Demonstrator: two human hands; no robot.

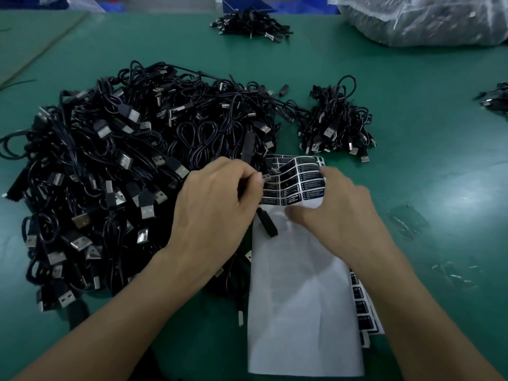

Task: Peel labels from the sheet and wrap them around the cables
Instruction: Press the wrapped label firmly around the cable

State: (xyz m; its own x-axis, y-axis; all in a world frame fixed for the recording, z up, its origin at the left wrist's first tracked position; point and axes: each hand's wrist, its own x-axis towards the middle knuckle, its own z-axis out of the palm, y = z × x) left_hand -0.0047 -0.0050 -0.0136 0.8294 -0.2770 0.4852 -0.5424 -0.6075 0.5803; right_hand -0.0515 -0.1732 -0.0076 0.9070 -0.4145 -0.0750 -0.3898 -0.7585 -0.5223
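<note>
Your left hand [217,204] pinches a thin black cable [268,225] in curled fingers. Just right of them, your right hand [339,213] grips the curled-up far end of the white label sheet [302,298]. Glossy black rectangular labels [298,185] with white print lie between both hands' fingers.

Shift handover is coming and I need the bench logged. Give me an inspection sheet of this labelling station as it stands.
Surface: green table mat under everything.
Job's things: label sheet, far end curled up showing black labels; second sheet beneath its right edge.
Clutter: clear plastic scraps at right.
Grippers: left hand pinches a black cable; right hand grips the label sheet's curled end.
Cables: large pile at left, small pile beyond the sheet, third pile far back.
Surroundings: plastic bag and blue bin at the far edge.
</note>
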